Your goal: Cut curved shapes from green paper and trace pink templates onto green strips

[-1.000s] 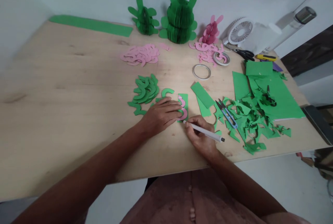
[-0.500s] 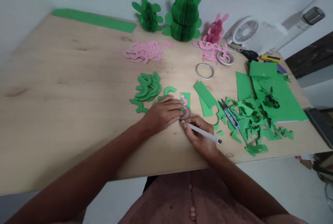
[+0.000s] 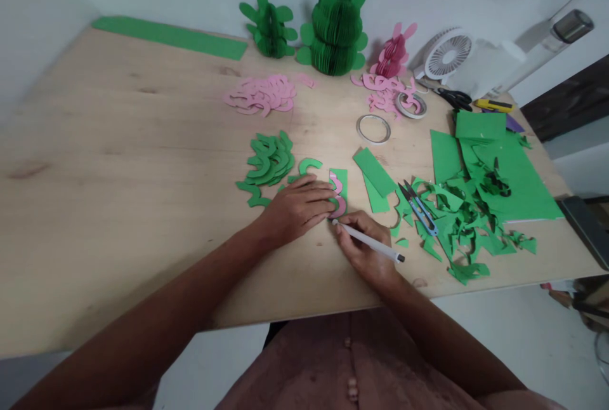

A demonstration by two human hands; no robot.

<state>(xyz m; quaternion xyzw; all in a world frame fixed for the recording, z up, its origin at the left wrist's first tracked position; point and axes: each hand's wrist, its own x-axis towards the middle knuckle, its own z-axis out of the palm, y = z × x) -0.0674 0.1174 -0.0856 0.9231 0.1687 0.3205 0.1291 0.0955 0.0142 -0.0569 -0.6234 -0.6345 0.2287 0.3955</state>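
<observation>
My left hand (image 3: 302, 207) lies flat with fingers stretched out, pressing on a pink curved paper cutout (image 3: 339, 207). That cutout rests on a small green paper strip (image 3: 343, 178), partly hidden under the fingers. Between the fingers of my right hand (image 3: 368, 242) is a white pen (image 3: 371, 242), its tip at the lower edge of the strip. A green curved cutout (image 3: 310, 164) lies just beyond my left fingers, and a pile of green cutouts (image 3: 271, 159) sits to their left.
Thread snips (image 3: 419, 208) lie among green scraps (image 3: 457, 219) on the right. Two green strips (image 3: 375, 178) are right of my hands. Pink cutouts (image 3: 261, 94), a tape ring (image 3: 373, 129), paper rabbit figures (image 3: 337, 35) and a white fan (image 3: 447, 54) stand or lie farther back.
Both hands and the pen stay almost in place. The whole view has shifted very slightly; no object has visibly moved on the table.
</observation>
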